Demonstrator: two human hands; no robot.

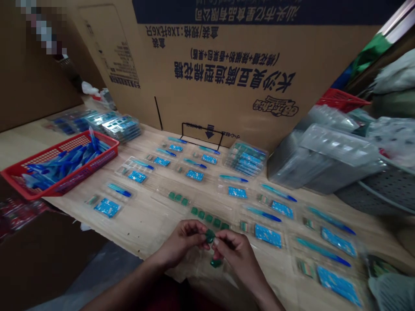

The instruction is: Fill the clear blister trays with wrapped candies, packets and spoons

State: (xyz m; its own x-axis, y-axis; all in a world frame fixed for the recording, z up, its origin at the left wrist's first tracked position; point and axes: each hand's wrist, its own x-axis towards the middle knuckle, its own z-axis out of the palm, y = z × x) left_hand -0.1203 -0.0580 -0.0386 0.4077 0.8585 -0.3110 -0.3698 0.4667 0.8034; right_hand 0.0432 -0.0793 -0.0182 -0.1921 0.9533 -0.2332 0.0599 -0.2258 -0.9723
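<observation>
Near the table's front edge, my left hand and my right hand meet. Between their fingertips they pinch one small green piece; its exact kind is too blurred to tell. Another green piece sits just below, by the right fingers. Beyond my hands lies a transparent plastic tray with a row of green square pieces. A shorter row of green pieces is farther left. Transparent trays around them carry a blue pen and a blue patterned packet each.
At the left stands a red basket full of blue pens. Stacked filled packs lie behind it. A large cardboard box walls off the back. On the right are a stack of filled trays, empty plastic trays and a grey basket.
</observation>
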